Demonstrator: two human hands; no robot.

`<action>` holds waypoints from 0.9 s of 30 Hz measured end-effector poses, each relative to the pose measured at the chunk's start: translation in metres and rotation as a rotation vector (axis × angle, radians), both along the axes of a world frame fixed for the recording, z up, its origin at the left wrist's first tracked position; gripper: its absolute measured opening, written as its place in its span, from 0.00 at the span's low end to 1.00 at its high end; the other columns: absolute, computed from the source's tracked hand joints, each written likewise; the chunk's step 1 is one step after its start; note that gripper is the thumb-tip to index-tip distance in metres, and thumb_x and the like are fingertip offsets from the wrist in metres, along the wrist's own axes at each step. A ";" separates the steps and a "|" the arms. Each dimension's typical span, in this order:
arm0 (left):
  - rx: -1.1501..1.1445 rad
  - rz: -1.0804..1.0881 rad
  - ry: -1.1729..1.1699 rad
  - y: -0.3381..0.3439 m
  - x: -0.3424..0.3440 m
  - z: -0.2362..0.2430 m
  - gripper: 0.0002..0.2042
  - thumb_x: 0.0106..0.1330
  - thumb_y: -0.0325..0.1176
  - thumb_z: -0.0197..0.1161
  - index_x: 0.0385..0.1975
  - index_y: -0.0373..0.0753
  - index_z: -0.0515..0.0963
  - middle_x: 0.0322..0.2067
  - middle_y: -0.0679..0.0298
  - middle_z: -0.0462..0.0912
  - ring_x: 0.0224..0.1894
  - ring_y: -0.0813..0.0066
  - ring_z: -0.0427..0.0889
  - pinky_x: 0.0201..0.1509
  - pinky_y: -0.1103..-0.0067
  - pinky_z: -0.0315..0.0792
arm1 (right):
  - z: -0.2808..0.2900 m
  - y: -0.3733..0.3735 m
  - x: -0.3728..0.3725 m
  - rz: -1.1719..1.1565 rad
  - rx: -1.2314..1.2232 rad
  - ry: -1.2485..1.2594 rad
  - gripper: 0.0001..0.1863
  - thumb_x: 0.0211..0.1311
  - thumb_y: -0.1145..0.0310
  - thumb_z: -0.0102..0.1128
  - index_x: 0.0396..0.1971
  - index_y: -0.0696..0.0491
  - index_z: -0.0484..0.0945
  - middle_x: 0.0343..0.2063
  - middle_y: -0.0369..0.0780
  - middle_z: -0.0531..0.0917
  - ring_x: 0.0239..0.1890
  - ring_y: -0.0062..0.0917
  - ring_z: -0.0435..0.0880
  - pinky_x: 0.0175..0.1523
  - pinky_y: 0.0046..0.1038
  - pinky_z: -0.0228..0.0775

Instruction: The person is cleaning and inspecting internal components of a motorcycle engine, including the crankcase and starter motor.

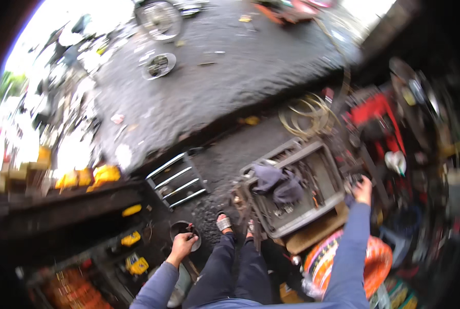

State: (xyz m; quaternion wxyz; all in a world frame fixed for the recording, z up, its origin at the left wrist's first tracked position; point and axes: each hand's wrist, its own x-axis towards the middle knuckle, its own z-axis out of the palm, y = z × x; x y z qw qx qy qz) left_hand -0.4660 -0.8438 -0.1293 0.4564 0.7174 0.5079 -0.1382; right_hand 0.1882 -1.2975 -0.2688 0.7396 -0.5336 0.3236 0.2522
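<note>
I am standing, looking down at my legs and sandalled feet [223, 222]. My left hand [182, 245] hangs low over a small round dark tin [179, 227] on the ground, fingers curled, possibly pinching a small item; blur hides it. My right hand [363, 190] is stretched out to the right, past the edge of a grey open toolbox tray [326, 154], and rests among dark metal parts there. Whether it grips anything is unclear. A dark purple cloth [279, 184] lies crumpled in the tray among tools.
A metal rack with shiny bars [177, 181] lies on the dark ground left of the tray. Coiled yellowish hose [309, 114] and a red machine [375, 110] sit at the right. An orange striped round thing [379, 260] is by my right leg. Yellow items sit on shelves at left. A wet road with a wheel [160, 19] stretches beyond.
</note>
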 end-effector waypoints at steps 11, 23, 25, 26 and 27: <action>0.132 0.300 0.032 0.175 -0.083 0.112 0.14 0.63 0.40 0.64 0.37 0.34 0.83 0.22 0.53 0.82 0.25 0.63 0.83 0.31 0.70 0.72 | 0.078 0.089 -0.041 0.084 -1.935 -0.732 0.14 0.54 0.59 0.64 0.28 0.57 0.82 0.31 0.47 0.85 0.32 0.38 0.83 0.38 0.38 0.75; -0.222 1.075 -0.621 0.456 0.000 0.062 0.10 0.67 0.38 0.64 0.34 0.36 0.83 0.20 0.75 0.75 0.23 0.88 0.70 0.26 0.85 0.64 | 0.235 0.762 -0.475 1.444 -0.189 -0.990 0.16 0.48 0.71 0.73 0.39 0.58 0.82 0.34 0.46 0.84 0.36 0.37 0.85 0.44 0.32 0.77; -0.315 1.157 -0.784 0.509 0.029 0.095 0.09 0.68 0.36 0.64 0.33 0.37 0.82 0.20 0.75 0.74 0.21 0.89 0.69 0.23 0.86 0.62 | 0.285 0.864 -0.503 1.499 -0.129 -1.150 0.19 0.50 0.73 0.70 0.44 0.59 0.79 0.41 0.46 0.81 0.41 0.36 0.83 0.46 0.30 0.76; -0.322 1.173 -0.837 0.536 0.038 0.111 0.08 0.68 0.35 0.63 0.33 0.37 0.81 0.20 0.75 0.74 0.19 0.89 0.68 0.21 0.86 0.61 | 0.297 0.909 -0.510 1.472 -0.125 -1.207 0.19 0.50 0.75 0.68 0.45 0.59 0.78 0.41 0.44 0.81 0.40 0.32 0.82 0.45 0.28 0.75; -0.312 1.177 -0.874 0.562 0.044 0.124 0.08 0.68 0.35 0.63 0.33 0.37 0.81 0.20 0.75 0.74 0.19 0.89 0.68 0.21 0.85 0.61 | 0.300 0.947 -0.508 1.468 -0.138 -1.287 0.20 0.51 0.75 0.67 0.46 0.59 0.77 0.42 0.45 0.80 0.41 0.33 0.82 0.45 0.29 0.75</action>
